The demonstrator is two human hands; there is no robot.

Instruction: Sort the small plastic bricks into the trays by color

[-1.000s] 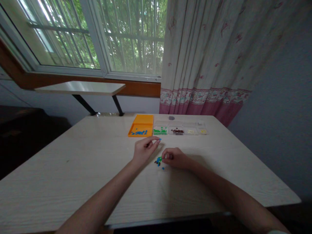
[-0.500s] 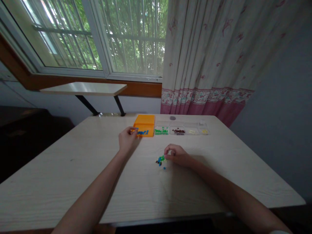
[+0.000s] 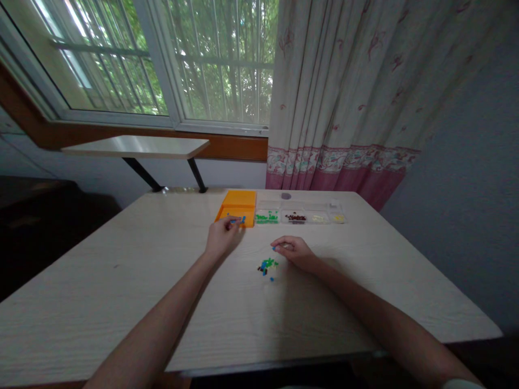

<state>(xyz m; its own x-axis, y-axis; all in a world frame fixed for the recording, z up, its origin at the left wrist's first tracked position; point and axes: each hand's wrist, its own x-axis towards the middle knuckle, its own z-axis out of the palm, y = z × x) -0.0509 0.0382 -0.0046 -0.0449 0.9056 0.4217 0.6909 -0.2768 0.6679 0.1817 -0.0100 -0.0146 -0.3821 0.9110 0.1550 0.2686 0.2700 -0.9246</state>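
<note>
My left hand reaches over the front edge of the open orange box, where small blue pieces lie. Its fingertips are closed together among those pieces; whether one is between them I cannot make out. My right hand hovers above the table, thumb and finger pinching a small blue piece. Below and left of it lies a loose pile of small pieces in green, blue, dark brown and pale yellow. A single blue piece rests just in front of the pile.
Right of the orange box stand open clear boxes with green pieces, dark brown pieces and yellow pieces. A grey round disc lies behind them. A raised white shelf stands at the back left, beneath the window.
My right hand has risen off the pile and now shows a blue piece at its fingertips. My left hand has shifted right along the orange box.
</note>
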